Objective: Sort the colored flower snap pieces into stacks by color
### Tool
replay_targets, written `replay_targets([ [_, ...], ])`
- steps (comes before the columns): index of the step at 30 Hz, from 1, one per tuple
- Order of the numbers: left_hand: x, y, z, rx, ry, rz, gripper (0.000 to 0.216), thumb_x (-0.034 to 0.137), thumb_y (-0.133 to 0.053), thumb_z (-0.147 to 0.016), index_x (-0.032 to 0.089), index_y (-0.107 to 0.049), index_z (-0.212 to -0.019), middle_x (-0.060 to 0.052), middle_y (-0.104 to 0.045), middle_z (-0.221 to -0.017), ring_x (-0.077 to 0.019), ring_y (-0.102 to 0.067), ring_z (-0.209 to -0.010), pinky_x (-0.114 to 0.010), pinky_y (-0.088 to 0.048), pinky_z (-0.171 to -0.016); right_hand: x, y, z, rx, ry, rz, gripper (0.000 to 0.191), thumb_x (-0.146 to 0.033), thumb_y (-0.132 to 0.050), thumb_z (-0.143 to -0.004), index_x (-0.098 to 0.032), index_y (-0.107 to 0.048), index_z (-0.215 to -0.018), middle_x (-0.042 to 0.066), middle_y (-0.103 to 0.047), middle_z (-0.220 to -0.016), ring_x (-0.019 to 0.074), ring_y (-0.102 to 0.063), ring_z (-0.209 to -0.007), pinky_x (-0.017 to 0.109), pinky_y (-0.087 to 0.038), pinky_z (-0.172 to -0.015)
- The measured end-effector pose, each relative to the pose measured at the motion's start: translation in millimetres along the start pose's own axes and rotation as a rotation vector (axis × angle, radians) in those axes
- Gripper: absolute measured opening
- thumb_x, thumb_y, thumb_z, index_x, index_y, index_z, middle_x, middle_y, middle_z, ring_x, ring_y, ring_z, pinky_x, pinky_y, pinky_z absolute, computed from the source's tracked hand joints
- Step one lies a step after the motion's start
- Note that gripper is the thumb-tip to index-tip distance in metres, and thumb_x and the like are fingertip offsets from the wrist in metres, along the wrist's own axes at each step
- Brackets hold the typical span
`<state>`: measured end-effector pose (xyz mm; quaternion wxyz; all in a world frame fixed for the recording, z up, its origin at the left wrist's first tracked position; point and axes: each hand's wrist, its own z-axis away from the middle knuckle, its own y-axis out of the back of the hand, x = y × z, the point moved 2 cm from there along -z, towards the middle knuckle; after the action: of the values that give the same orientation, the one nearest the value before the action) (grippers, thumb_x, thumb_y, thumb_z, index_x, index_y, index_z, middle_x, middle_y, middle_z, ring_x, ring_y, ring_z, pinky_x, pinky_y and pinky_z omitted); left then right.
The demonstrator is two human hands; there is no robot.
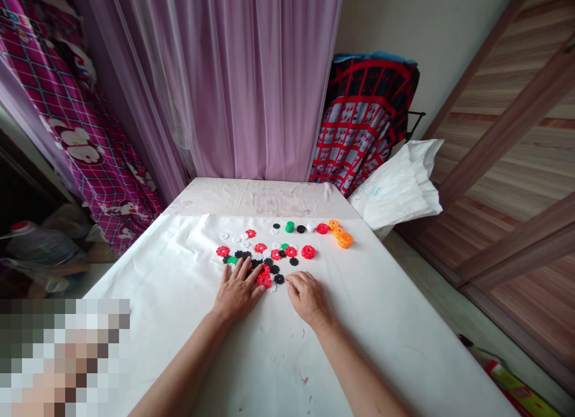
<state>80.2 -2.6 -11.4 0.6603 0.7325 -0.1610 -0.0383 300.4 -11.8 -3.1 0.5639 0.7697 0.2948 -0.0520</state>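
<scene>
Small notched plastic snowflake discs in red, black, white and green lie loosely heaped on the white-covered table (359,297). My left hand (238,292) rests on the near left side of this heap, fingers spread over some black discs (242,255). Right of the heap, my right hand (308,296) is closed, its fingers curled inward beside a black disc (279,279). Whatever its fingertips may hold is hidden. Beyond it stands a red stack of discs (308,251). Farther back are a green stack (290,226), a red stack (322,228) and orange discs (344,239) joined in a clump.
A white bag (399,186) sticks out past the table's right edge. Purple curtains (260,87) hang behind the table, and a red patterned cloth (354,117) covers something at the back right. On the left is a plastic bottle (31,249).
</scene>
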Motion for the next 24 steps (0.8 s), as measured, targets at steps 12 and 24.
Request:
replay_targets([
  [12, -57, 1, -7, 0.54, 0.233, 0.556, 0.044, 0.041, -0.044, -0.095, 0.022, -0.066, -0.129, -0.012, -0.063, -0.143, -0.0265, -0.052, -0.139, -0.05, -0.039, -0.118, -36, -26, -27, -0.028, -0.01, 0.056, 0.027, -0.032, -0.072, -0.085, -0.027, -0.072, -0.112, 0.006, -0.073, -0.11, 0.0258, -0.063, -0.106, 0.037, -0.05, -0.091],
  [24, -62, 10, -5, 0.46, 0.503, 0.872, 0.057, 0.059, -0.058, -0.082, 0.025, -0.069, -0.125, -0.008, -0.069, -0.134, -0.0215, -0.069, -0.105, -0.039, -0.053, -0.1, -25, -22, -22, 0.214, 0.05, -0.105, 0.022, -0.028, -0.055, -0.097, -0.026, -0.075, -0.107, 0.006, -0.072, -0.097, 0.0199, -0.066, -0.092, 0.033, -0.051, -0.084],
])
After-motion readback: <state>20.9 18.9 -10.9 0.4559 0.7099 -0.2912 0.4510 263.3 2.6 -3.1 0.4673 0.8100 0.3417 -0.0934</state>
